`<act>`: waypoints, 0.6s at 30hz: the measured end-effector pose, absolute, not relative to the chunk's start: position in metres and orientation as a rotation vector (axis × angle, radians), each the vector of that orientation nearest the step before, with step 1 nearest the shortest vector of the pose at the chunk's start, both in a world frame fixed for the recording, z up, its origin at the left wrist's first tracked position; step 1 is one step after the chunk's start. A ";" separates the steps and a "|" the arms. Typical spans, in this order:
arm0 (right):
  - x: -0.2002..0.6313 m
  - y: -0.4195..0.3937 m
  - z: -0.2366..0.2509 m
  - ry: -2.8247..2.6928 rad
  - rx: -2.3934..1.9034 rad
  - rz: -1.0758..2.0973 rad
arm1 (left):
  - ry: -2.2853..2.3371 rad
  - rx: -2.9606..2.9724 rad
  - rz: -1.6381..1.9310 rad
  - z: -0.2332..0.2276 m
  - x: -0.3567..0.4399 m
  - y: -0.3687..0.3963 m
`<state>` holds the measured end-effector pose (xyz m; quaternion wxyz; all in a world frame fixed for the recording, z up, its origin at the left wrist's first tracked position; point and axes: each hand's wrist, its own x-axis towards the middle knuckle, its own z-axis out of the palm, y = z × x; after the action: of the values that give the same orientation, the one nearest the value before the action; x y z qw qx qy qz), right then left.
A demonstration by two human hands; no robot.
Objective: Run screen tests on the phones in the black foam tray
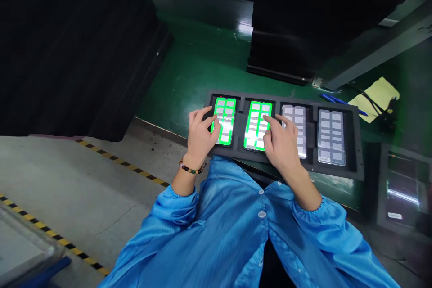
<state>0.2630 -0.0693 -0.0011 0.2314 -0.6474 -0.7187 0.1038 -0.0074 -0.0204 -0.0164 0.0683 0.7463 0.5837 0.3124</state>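
A black tray (pixel 240 130) holds several smartphones in separate slots in a row. The leftmost phone (pixel 225 119) shows a bright green screen with pale blocks, and so does the second phone (pixel 256 121). Pale grey blocks fill the screens of the third phone (pixel 299 131) and the rightmost phone (pixel 331 137). My left hand (pixel 202 132) is over the left edge of the leftmost phone, fingers bent and apart, fingertips at its screen. Over the second phone's right side is my right hand (pixel 281 139), its fingers apart and a fingertip at the screen. Neither hand grips anything.
The tray lies along the front edge of a green table (pixel 202 63). To the right are blue pens (pixel 329 98), a yellow paper (pixel 373 99), dark cables and another tray (pixel 383 189) with a dark-screened device. Black curtains (pixel 67 45) hang at left and back; a metal post (pixel 381 47) slants at right.
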 end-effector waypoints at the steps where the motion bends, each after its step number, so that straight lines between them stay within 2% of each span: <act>1: 0.258 -0.068 -0.002 -2.002 -1.756 0.297 | 1.738 2.262 0.923 -0.016 -0.007 -0.021; 7: 0.232 -0.064 0.000 -2.163 -1.644 0.349 | 1.617 2.436 0.667 -0.007 -0.001 -0.023; 12: 0.245 -0.073 0.002 -2.084 -1.720 0.347 | 1.564 2.489 0.452 -0.002 0.003 -0.020; 18: 0.264 -0.084 0.005 -1.961 -1.842 0.338 | 1.674 2.336 0.744 -0.009 -0.002 -0.021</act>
<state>0.2640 -0.0840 0.0046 0.2131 -0.6637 -0.7066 0.1219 -0.0015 -0.0214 -0.0087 0.0864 0.7840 0.5618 0.2496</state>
